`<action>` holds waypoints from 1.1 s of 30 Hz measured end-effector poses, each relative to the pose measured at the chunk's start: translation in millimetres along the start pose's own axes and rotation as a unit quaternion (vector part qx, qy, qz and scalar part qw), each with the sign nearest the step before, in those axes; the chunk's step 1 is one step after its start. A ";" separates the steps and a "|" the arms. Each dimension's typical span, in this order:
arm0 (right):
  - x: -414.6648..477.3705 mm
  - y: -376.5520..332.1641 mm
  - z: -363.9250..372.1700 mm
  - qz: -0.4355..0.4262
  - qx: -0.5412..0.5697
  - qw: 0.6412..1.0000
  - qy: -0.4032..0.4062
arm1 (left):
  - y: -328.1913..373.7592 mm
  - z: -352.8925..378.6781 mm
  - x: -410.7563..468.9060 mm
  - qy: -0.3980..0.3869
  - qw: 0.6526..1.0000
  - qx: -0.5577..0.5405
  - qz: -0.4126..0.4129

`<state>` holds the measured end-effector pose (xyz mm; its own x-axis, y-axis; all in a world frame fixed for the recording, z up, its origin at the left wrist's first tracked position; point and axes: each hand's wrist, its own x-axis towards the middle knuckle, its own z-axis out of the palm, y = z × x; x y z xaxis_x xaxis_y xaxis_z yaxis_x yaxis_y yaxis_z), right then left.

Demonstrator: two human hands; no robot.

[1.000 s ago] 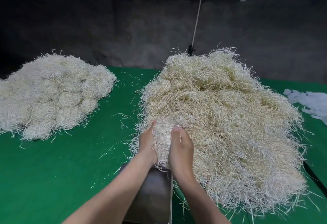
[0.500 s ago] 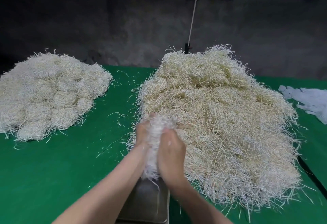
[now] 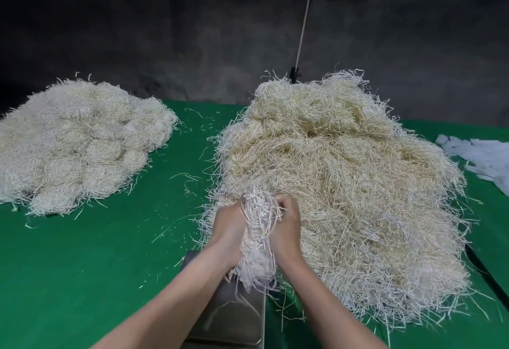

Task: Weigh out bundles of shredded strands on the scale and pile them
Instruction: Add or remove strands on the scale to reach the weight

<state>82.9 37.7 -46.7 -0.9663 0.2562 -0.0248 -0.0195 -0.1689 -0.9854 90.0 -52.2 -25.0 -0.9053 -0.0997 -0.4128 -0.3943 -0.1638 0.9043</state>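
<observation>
Bundle (image 3: 258,249) partly hides the scale (image 3: 234,318).

Open green tabletop (image 3: 96,266) left of scale (image 3: 228,318); loose heap (image 3: 344,183) crowds right; bundle pile (image 3: 77,139) far left.

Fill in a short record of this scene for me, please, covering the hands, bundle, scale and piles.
left hand: grips bundle, left side
right hand: grips bundle, right side
bundle: hangs over scale; contact unclear
scale: metal tray, nearest, beside heap
heap: loose strands, centre-right
pile: rounded bundles, left
table: green
strips: white, far right
</observation>
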 end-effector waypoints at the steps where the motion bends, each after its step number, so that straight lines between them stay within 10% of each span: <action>1: -0.2 -3.5 -3.7 -0.017 -0.010 1.000 -0.017 | 3.0 -2.5 4.2 0.020 1.000 0.017 0.017; 7: -8.2 -5.1 4.0 -0.135 -0.196 0.950 -0.201 | 4.8 1.5 15.1 -0.018 0.992 0.095 0.084; 11: 9.8 -0.3 -9.0 -0.020 -0.140 0.988 -0.058 | 18.9 -13.2 12.0 -0.128 0.991 0.021 0.014; 15: 37.3 3.8 -29.3 0.031 -0.118 0.989 0.088 | -6.4 -33.5 7.5 0.061 0.951 0.227 0.203; 21: 30.6 3.6 -7.5 -0.037 -0.114 0.985 0.124 | -35.4 8.7 -13.1 -0.013 0.999 -0.032 0.011; 24: -0.2 16.1 10.4 0.017 -0.073 0.996 0.051 | -14.4 12.1 8.4 0.006 0.958 -0.273 -0.087; 29: 6.2 7.8 0.3 -0.062 -0.205 0.975 0.064 | -19.0 10.1 9.1 0.088 0.996 -0.015 0.020; 33: -21.9 14.7 19.6 -0.094 -0.198 0.976 -0.001 | 3.9 4.5 10.6 0.110 0.991 -0.022 0.075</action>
<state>98.8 11.0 -57.3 -0.9555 0.2461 0.1628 -0.0963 0.2613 -0.9604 78.1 -49.5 -25.4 -0.8947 -0.3373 -0.2929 -0.2472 -0.1724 0.9535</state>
